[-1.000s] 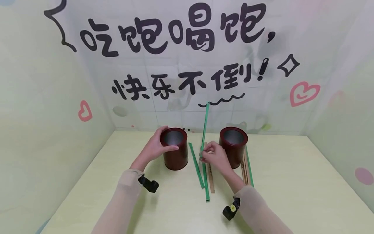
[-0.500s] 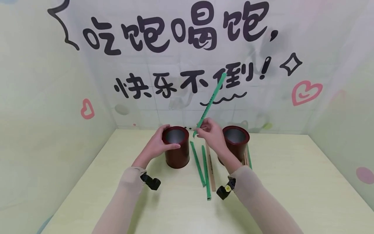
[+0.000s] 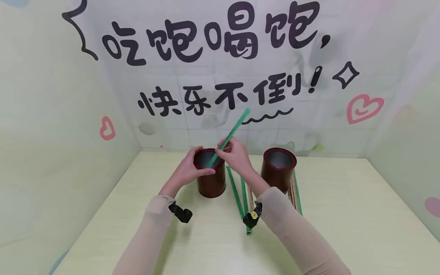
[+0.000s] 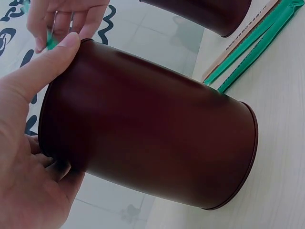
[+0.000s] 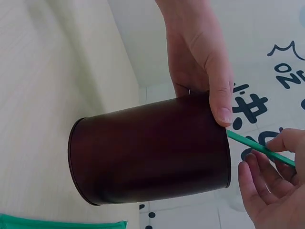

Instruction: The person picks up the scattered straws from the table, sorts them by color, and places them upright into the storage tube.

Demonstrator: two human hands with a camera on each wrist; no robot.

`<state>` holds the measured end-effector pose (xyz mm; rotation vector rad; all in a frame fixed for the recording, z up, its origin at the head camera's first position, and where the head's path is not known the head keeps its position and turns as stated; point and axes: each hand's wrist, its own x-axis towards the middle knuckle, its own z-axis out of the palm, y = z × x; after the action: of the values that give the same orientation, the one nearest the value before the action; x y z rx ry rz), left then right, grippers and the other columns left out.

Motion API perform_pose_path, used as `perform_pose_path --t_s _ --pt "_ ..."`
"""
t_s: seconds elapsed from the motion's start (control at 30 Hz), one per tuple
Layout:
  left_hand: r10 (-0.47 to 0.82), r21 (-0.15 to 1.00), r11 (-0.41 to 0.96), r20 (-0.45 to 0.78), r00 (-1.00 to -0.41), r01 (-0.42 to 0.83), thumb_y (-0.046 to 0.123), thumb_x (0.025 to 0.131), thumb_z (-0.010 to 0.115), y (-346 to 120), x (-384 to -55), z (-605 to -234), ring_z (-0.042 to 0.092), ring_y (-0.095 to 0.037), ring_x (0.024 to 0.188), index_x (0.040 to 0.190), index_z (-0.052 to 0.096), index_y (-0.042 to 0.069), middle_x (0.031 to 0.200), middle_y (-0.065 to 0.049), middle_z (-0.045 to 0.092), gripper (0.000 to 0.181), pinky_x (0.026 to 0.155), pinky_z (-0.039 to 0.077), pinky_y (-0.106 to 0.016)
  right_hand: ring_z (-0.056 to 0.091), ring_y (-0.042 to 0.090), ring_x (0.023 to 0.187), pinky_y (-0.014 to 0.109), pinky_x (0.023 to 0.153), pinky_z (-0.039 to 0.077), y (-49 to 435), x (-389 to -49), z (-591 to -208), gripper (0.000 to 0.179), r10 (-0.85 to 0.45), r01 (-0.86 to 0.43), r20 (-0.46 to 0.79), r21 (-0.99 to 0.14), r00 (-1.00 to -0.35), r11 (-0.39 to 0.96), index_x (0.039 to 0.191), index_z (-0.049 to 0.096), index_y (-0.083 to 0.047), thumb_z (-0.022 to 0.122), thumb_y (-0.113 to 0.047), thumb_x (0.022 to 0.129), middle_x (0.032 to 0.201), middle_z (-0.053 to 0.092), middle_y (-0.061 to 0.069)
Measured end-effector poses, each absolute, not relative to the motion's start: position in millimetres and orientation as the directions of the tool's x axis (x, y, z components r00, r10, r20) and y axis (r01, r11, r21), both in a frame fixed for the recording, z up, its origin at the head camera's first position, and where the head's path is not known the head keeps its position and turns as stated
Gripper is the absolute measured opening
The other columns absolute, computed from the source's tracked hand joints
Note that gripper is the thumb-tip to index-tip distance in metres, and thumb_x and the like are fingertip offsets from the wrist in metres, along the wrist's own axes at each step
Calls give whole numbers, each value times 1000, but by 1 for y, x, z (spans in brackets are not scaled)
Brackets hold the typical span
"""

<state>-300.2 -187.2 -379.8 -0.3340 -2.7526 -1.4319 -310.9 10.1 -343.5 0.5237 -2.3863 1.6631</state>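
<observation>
My left hand (image 3: 187,170) grips a dark red, open-topped canister (image 3: 211,185) near its rim, thumb across the front and fingers behind. It stands upright on the table. In my right hand (image 3: 237,154) a slim green wrapped stick (image 3: 236,126) is pinched between thumb and fingers. The stick slants down to the left, its lower end inside the canister's mouth. From the right wrist view, the stick (image 5: 248,140) passes by the rim beside the left thumb. The wrapper's contents are hidden.
A second dark red canister (image 3: 277,173) stands to the right, with brown and green wrapped sticks (image 3: 292,194) lying partly behind it. Between the canisters lie green sticks (image 3: 235,191) and a brown one (image 3: 251,198), partly under my right forearm. A printed wall (image 3: 165,133) rises behind the table.
My right hand has lifted the green stick from between the canisters, carried it left and tilted its lower end into the left canister. My left hand keeps its grip on that canister.
</observation>
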Motion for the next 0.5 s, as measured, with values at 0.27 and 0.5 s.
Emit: perform_pose_path --t_s 0.27,0.5 --pt "177 800 565 125 -976 205 37 79 84 -185 -299 -379 46 -35 134 155 25 9 152 -15 41 100 110 44 -52 62 25 85 28 75 50 21 -306 -344 24 -187 -366 320 -871 -929 329 115 61 -8 66 -19 94 107 69 12" --pt "176 807 559 109 -978 191 39 79 84 -185 -300 -379 44 -34 135 155 24 12 152 -13 41 101 109 46 -52 67 29 107 42 93 55 39 -298 -350 31 -144 -309 280 -917 -949 253 120 58 -5 64 -25 97 117 65 13"
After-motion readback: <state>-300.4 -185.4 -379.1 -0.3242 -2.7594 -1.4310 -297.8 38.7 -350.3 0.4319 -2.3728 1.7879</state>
